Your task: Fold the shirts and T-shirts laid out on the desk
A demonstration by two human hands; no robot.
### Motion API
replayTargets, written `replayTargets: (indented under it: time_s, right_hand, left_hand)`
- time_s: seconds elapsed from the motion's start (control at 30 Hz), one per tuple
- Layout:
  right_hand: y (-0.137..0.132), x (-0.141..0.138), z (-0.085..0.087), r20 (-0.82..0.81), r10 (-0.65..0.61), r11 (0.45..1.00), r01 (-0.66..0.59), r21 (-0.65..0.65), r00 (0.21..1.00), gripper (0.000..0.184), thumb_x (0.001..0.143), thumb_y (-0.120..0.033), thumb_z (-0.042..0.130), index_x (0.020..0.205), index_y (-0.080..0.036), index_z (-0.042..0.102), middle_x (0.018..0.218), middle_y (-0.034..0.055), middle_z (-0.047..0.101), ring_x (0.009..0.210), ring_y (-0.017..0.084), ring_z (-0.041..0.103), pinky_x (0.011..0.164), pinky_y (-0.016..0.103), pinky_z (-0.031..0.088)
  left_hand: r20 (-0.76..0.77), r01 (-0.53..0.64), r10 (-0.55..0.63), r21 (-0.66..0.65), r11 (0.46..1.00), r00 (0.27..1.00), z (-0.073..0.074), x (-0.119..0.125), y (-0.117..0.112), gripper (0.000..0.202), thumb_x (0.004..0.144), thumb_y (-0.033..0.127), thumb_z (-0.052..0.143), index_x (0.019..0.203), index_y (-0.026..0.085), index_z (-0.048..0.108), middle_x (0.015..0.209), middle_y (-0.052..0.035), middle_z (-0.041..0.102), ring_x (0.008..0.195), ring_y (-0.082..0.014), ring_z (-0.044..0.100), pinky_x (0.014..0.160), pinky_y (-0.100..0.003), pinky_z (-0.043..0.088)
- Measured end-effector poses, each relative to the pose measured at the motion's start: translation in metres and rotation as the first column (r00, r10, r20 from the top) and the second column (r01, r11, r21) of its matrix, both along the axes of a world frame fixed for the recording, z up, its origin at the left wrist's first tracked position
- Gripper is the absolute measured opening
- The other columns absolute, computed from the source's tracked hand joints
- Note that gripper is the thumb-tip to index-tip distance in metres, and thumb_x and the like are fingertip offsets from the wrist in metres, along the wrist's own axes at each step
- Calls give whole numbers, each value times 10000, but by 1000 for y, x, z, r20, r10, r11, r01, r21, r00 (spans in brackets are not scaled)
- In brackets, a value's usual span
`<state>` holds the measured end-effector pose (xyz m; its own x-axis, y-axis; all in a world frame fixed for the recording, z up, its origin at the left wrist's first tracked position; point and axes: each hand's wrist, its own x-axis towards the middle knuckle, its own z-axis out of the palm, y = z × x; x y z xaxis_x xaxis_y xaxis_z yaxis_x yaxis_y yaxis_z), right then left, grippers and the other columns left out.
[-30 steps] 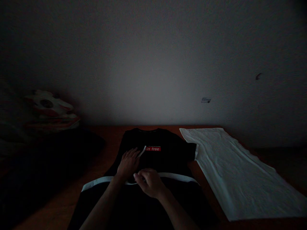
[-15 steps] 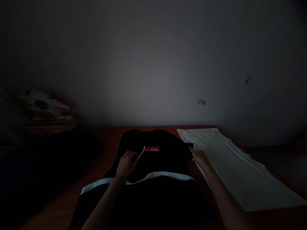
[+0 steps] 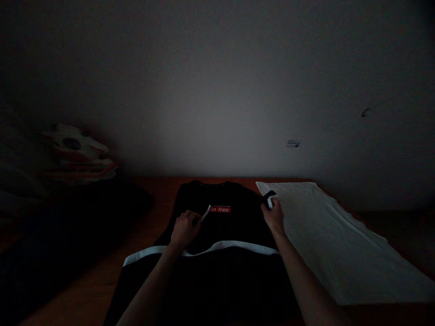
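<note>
A black T-shirt (image 3: 238, 226) with a red printed box (image 3: 220, 209) on its chest lies spread out before me. A wavy white band (image 3: 234, 245) runs across its lower part. Over the left side of the chest, my left hand (image 3: 186, 228) has its fingers closed on one sleeve, whose white-edged cuff (image 3: 205, 212) is folded inward beside the print. My right hand (image 3: 274, 216) pinches the other sleeve near its white cuff (image 3: 271, 201), lifted at the shirt's right side. Dim light hides the fabric's folds.
A white cloth (image 3: 316, 235) lies flat to the right of the T-shirt on the reddish-brown surface (image 3: 91, 290). At the left a dark heap (image 3: 78, 226) sits before a white toy-like object (image 3: 78, 145) on a stack. A pale wall (image 3: 217, 104) rises behind.
My right hand has raised its sleeve and drawn it slightly inward, turning the cuff up. My left hand keeps its hold on the folded sleeve. The whole view has shifted slightly.
</note>
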<state>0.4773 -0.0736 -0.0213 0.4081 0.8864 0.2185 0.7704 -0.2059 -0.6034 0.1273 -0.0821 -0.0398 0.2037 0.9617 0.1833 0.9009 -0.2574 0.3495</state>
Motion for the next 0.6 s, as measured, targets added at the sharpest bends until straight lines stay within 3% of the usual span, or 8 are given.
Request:
replayTargets:
  time_s: [0.07,0.1,0.17,0.2,0.33,0.5,0.6]
  right_hand:
    - [-11,-25,2,60,216,972,-221,83,974,510,853,-433,625,1322,-231,612,1275,103,695,1151,260,640,981,378,477]
    - [-18,-35,2,134,366,917,-382,118,921,538,846,-436,652,1350,-257,597,1312,89,679,1190,265,615,1021,405,453]
    - [-32,-50,-1,270,515,815,-563,138,813,592,835,-422,687,1399,-294,558,1369,80,643,1245,288,569,1055,472,419]
    - [-39,-54,-4,315,519,803,-580,140,795,608,835,-406,688,1414,-292,542,1382,90,629,1254,304,557,1050,501,416]
    - [-57,-51,-20,318,448,849,-509,143,836,576,818,-352,675,1375,-248,569,1308,125,625,1189,311,583,1011,490,455]
    - [-67,-39,-27,237,596,772,-629,91,767,523,778,-234,611,1302,-238,597,1265,102,629,1176,282,586,1028,459,450]
    - [-68,-38,-27,200,582,786,-609,111,788,553,723,-154,569,1270,-234,596,1245,97,647,1164,278,593,1022,466,449]
  left_hand:
    - [-8,4,-4,3,1000,1000,-1,0,0,193,953,267,555,1051,247,720,1125,-60,692,1041,-243,645,926,-374,473]
    - [-8,5,-5,7,1000,1000,-1,0,0,193,950,263,558,1052,246,720,1125,-61,692,1042,-246,644,925,-377,472]
    - [-3,9,-9,12,1000,1000,-1,0,0,193,949,261,562,1057,240,721,1124,-65,692,1044,-252,643,923,-380,471]
    - [0,11,-11,13,1000,1000,-1,1,-1,194,949,262,563,1059,237,721,1123,-67,693,1043,-252,642,921,-380,471]
    - [10,8,-8,11,1000,1000,0,1,-2,191,954,266,562,1058,232,719,1121,-68,692,1041,-253,638,931,-386,467]
    - [-7,8,-8,34,999,1000,-1,1,-3,204,952,263,558,1095,247,703,1128,-68,687,1053,-257,631,930,-389,466]
    - [-15,-12,12,14,1000,1000,1,3,-1,224,945,263,563,1133,244,683,1120,-71,688,1052,-258,631,920,-387,474]
